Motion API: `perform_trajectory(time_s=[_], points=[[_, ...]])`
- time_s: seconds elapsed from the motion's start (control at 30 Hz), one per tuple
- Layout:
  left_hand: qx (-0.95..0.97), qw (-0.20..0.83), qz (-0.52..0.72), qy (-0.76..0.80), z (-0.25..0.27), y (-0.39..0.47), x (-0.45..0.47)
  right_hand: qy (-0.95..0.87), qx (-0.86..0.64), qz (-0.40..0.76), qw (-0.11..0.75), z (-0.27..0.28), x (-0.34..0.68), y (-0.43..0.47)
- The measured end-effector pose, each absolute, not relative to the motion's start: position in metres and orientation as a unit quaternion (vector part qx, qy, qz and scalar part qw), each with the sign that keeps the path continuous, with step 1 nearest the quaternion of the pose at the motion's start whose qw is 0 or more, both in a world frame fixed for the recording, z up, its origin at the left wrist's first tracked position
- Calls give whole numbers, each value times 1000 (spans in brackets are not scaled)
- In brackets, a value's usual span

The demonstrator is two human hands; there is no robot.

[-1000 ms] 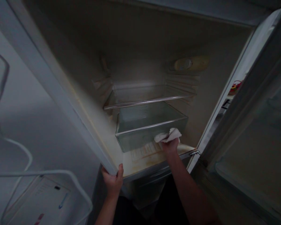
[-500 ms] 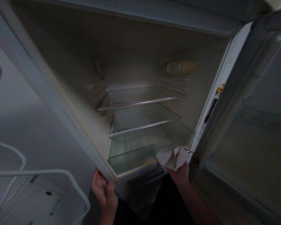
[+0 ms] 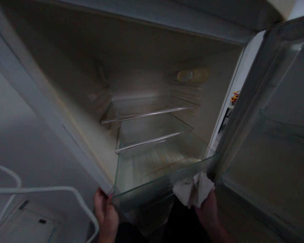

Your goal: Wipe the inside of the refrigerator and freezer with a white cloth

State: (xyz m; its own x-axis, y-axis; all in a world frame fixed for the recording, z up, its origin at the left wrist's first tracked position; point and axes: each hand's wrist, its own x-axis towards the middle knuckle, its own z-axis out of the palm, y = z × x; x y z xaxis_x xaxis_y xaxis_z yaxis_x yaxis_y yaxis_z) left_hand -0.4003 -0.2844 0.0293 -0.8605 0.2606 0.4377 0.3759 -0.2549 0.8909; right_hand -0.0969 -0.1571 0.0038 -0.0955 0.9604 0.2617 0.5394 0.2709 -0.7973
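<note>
Head view, fridge [image 3: 142, 81], shelf [image 3: 152, 105] inside, jutting drawer [image 3: 149, 192]

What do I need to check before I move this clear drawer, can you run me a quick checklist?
1. Fridge door swung open: ok.
2. Right hand holding the crumpled white wipe at the front of the clear drawer: ok.
3. Left hand gripping the drawer: cannot tell; it is by the left front corner, but contact is unclear.
4. Drawer's right front corner free of the door: cannot tell; they look close together.
5. Clean surfaces: not ok; brownish streaks show in or through the drawer.
6. Good light: not ok; the interior looks dim.
</note>
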Motion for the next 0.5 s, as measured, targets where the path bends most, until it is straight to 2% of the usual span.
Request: perform_trajectory(time_s=[0.13, 0.27, 0.4, 0.47, 0.5], points=[[-289, 49, -748, -596, 31, -280, -403, -687, -482, 263, 476, 20, -87, -160], [-312, 60, -735, -599, 32, -274, -398, -777, -341, 189, 495, 104, -79, -129], [-303, 53, -739, -600, 25, -272, -383, -845, -269, 143, 439, 203, -100, -83], [-328, 55, -740, -585, 22, -273, -375, -888, -261, 131, 356, 234, -116, -67], [-350, 73, -725, -588, 21, -274, -371, -914, -257, 126, 288, 245, -126, -61]])
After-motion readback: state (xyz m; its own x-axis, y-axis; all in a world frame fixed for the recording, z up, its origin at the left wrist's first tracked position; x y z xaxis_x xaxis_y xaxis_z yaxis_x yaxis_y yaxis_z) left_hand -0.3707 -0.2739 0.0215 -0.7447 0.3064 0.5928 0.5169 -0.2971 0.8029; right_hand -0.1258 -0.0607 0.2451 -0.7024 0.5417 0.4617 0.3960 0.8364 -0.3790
